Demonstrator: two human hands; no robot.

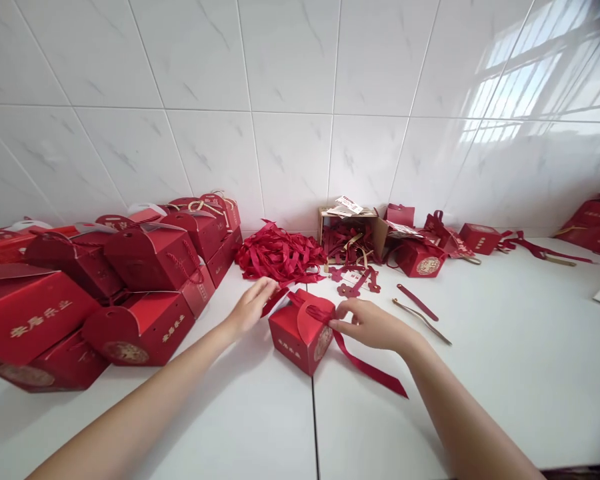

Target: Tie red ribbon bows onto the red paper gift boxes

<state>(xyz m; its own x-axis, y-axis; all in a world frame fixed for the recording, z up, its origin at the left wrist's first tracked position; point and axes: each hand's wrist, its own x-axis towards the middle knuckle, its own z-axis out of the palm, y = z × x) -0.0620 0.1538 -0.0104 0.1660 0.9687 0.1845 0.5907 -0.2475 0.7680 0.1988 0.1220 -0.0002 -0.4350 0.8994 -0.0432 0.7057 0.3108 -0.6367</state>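
Nearest, on the white counter (480, 380), a loose tail of the dark red ribbon (371, 371) runs out toward the person from the small red box (296, 340); the box stands upright near the middle of the counter, between the two hands, its rounded handle flaps raised and the ribbon passed across its top; the right hand (369, 325) rests against the box's right side, thumb and fingers pinched together on the ribbon just by the handle; the left hand (251, 307) lies just behind the box's left corner, fingers stretched out flat and not closed on anything, the tips at the ribbon's other end. Right of the hands lie a red strip (418, 303) and a gold strip (423, 321), apart from the box; to the left is a stack of larger red boxes (145, 273); farther back, by the tiled wall (290, 133), sit a heap of red ribbons (280, 253) and an open cardboard box (351, 230).
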